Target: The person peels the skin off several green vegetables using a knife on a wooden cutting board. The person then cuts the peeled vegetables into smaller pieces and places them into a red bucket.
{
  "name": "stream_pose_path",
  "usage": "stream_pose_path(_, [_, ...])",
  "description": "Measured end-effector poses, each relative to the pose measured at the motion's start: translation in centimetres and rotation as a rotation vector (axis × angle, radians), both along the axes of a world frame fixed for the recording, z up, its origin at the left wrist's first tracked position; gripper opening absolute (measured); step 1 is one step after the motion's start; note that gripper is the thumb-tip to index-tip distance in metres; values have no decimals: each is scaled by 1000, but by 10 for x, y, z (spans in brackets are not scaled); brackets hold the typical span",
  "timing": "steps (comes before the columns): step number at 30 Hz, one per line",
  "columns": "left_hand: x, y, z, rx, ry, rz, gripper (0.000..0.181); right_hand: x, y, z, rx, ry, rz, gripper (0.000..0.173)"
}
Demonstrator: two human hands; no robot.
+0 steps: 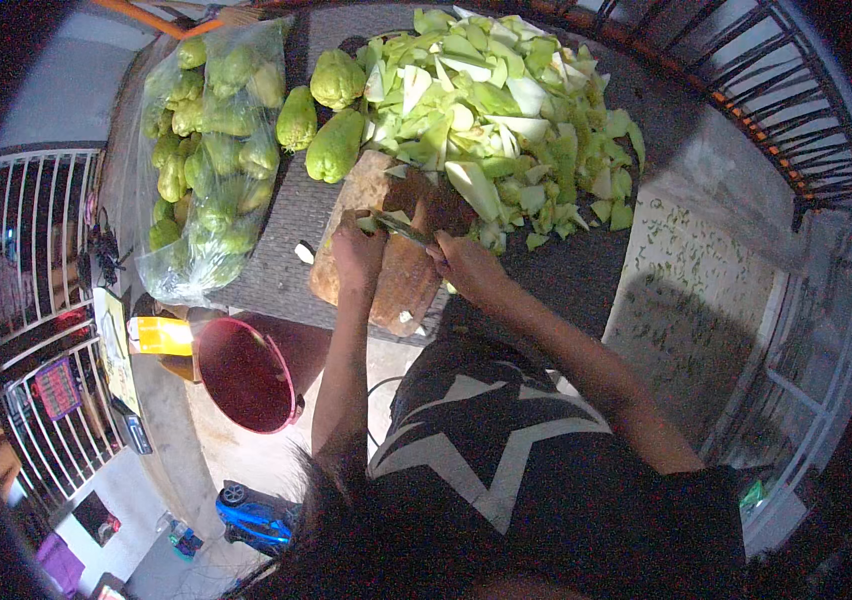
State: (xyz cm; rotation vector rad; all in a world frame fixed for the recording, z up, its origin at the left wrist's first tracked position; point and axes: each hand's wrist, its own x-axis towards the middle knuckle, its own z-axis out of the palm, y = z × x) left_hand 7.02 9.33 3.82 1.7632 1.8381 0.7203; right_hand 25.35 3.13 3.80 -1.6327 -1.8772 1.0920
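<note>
A wooden cutting board (396,277) lies before me on a grey woven-textured tabletop. My right hand (463,261) grips the handle of a knife (405,226), whose blade slants up and left across the board. Against the blade's far end, the fingers of my left hand (358,247) pinch a small pale green chayote piece (367,224), partly covered by them. Beyond the board rises a large heap of cut chayote pieces (486,112). Several whole chayotes, one of them a smooth green chayote (335,146), rest at the board's far left corner.
A clear plastic bag (208,157) full of whole chayotes stands at the left. Below the table edge is a red plastic bucket (246,375). A blue toy car (257,517) sits on the floor. To the right, a pale surface (688,277) carries scattered green strips beneath a dark metal rack (786,112).
</note>
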Motion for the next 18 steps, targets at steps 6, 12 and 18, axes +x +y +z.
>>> stream_pose_path(6, [16,6,23,-116,-23,-43,28,11,24,-3,-88,-81,79,23])
stream_pose_path(12, [-10,-20,-12,-49,-96,-47,34,34,16,0,-187,61,-66,22])
stream_pose_path(18, [6,-25,6,-142,70,2,33,9,-11,16,-144,1,30,23])
